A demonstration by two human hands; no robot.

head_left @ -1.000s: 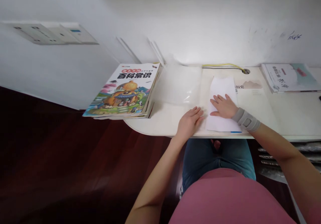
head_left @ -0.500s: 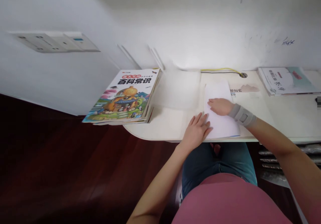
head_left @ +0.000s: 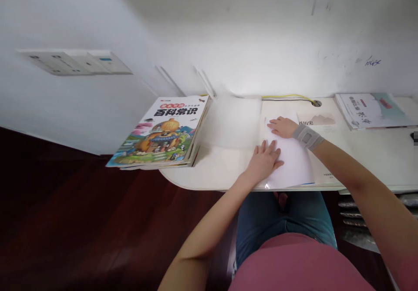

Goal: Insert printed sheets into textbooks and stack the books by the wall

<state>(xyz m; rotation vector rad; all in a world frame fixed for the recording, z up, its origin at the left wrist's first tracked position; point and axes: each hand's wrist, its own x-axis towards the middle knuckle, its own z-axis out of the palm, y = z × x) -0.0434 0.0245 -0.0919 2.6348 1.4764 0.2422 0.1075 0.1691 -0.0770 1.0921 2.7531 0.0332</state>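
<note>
A white sheet of paper (head_left: 294, 162) lies on the pale desk (head_left: 222, 169), over a book with a printed cover (head_left: 318, 119). My left hand (head_left: 264, 160) rests flat on the sheet's lower left edge, fingers stretched out. My right hand (head_left: 283, 126), with a grey wrist brace, lies flat at the sheet's upper left corner, fingers extended to the left. A clear plastic cover (head_left: 233, 121) lies on the desk just left of the sheet.
A stack of colourful picture books (head_left: 163, 130) sits at the desk's left end, overhanging the edge. Another booklet (head_left: 370, 110) lies at the far right. A yellow cable (head_left: 287, 96) runs along the wall to a desk hole. Wall sockets (head_left: 75, 60) are at left.
My right hand slid up the sheet to its top left corner. My left hand moved right from the bare desk onto the sheet's lower left edge.
</note>
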